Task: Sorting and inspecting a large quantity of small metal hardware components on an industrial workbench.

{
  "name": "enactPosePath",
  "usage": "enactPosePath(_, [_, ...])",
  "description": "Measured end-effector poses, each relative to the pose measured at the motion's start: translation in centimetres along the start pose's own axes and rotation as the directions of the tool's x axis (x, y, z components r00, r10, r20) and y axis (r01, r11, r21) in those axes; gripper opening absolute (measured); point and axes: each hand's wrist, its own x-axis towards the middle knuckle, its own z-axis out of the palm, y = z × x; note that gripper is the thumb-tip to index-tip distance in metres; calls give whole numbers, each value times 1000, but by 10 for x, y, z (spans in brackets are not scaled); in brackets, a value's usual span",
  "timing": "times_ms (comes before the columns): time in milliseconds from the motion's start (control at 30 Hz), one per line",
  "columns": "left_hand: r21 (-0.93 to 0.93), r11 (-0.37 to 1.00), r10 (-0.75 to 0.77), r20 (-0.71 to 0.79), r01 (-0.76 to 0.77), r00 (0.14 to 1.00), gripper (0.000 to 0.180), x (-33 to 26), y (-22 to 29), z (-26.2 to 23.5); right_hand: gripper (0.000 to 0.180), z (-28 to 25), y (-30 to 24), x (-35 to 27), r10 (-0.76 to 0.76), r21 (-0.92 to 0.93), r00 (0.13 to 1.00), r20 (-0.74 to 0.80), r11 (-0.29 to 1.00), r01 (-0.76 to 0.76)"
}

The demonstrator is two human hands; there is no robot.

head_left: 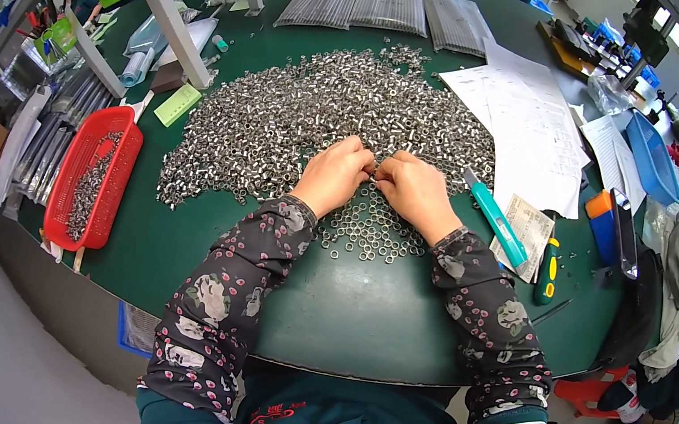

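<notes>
A wide heap of small shiny metal rings [267, 108] covers the middle of the green table. At its near edge my left hand [335, 173] and my right hand [418, 191] face each other, fingertips almost meeting. Both are closed in a pinch, thumbs against curled fingers. Whatever sits between the fingertips is too small and too hidden to make out. Just below and between the hands lies a thinner spread of loose rings [368, 228], mostly one layer deep, with their round openings showing.
Right of the heap lie a teal utility knife [497, 219], paper sheets [529, 127] and a yellow-green screwdriver [547, 271]. A red plastic basket [132, 153] holding small metal parts stands at the left. Bagged metal rods [353, 4] lie at the back; a blue tray [653, 158] stands far right.
</notes>
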Motion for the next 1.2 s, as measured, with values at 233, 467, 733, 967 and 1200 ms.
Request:
enactPosePath(233, [30,999,25,99,-28,995,7,0,2,-1,9,-3,0,2,56,-85,996,66,995,-50])
enactPosePath(467, [-1,1000,5,124,-5,992,8,-1,1,2,12,-7,-4,1,110,-61,985,133,993,-103])
enactPosePath(733, [117,992,-59,122,45,991,10,6,11,2,11,-4,2,0,33,-158,995,91,987,-18])
enactPosePath(967, [68,992,-112,71,107,991,7,2,6,3,8,1,0,3,-12,-226,999,47,974,22])
enactPosePath(1200, [-8,1000,-26,-114,25,993,6,-5,6,-3,6,1,-1,3,-66,-181,998,-7,981,63])
